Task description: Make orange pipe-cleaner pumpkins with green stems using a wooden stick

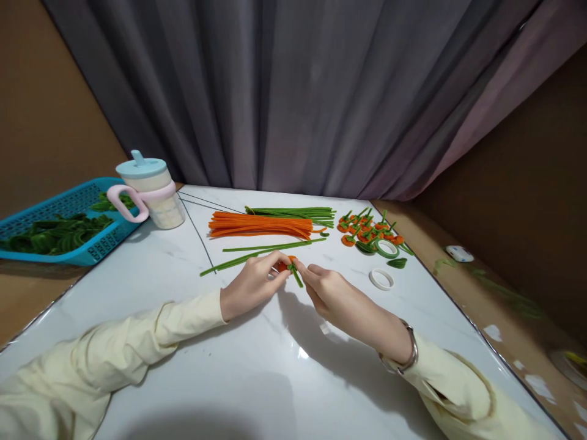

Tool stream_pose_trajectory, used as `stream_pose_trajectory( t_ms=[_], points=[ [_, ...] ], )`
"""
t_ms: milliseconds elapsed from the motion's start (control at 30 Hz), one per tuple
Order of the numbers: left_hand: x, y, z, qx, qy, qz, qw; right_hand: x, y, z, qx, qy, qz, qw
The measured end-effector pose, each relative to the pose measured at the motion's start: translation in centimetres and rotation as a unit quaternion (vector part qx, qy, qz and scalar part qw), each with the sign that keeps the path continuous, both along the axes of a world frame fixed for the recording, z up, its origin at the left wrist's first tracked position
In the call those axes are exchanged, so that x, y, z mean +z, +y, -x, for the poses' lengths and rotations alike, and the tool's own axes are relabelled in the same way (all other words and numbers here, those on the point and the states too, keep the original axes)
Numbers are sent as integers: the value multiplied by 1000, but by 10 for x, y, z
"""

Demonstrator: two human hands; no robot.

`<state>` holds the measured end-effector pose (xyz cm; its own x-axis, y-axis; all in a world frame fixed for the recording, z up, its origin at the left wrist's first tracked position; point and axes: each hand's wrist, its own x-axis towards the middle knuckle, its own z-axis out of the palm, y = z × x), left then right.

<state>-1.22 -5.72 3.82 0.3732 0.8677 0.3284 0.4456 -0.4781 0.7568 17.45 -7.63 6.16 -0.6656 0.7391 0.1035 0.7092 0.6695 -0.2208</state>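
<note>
Between my hands, over the middle of the white table, is a small orange pipe-cleaner piece (285,266) with a green stem (298,278) pointing down toward me. My left hand (255,282) pinches its orange body from the left. From the right, the fingertips of my right hand (328,287) close on it where the green joins the orange; they partly cover it. Just beyond my hands lie a few loose green pipe cleaners (243,260). Behind them is a bundle of orange pipe cleaners (261,225), with a green bundle (298,213) at its back.
Several finished orange pieces with green stems (365,231) cluster at the right, beside a green tape roll (386,248), a green leaf piece (397,263) and a white ring (381,279). At the left stand a lidded cup (160,198) and a blue basket (92,247) of green pieces.
</note>
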Motion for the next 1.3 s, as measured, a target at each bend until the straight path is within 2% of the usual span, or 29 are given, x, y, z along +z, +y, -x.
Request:
stream_pose_trajectory(
  t_ms=[133,300,567,700,767,833,933,1000,1167,1300],
  points=[
    [1,0,2,-14,11,-39,999,7,-5,1,5,-82,-34,996],
    [7,1,0,-36,9,-27,999,9,-10,0,28,-193,-110,975],
    [9,-2,0,-54,16,-36,998,11,-15,-1,46,-225,-122,966],
    [6,-2,2,-61,26,-38,997,14,-11,-2,38,-186,-70,979],
    [6,-1,1,-54,11,-5,998,13,-7,-4,23,-133,-31,990],
    [9,1,1,-39,-38,73,996,12,-2,-7,14,-61,2,998],
    [16,4,0,-19,-127,210,969,11,4,-9,3,41,26,999],
    [22,5,0,-14,-151,258,954,12,5,-8,-5,79,26,997],
    [33,3,0,-2,-148,286,947,15,4,-6,1,105,27,994],
    [32,1,-1,-6,-154,274,949,15,3,-4,13,110,19,994]
  ],
)
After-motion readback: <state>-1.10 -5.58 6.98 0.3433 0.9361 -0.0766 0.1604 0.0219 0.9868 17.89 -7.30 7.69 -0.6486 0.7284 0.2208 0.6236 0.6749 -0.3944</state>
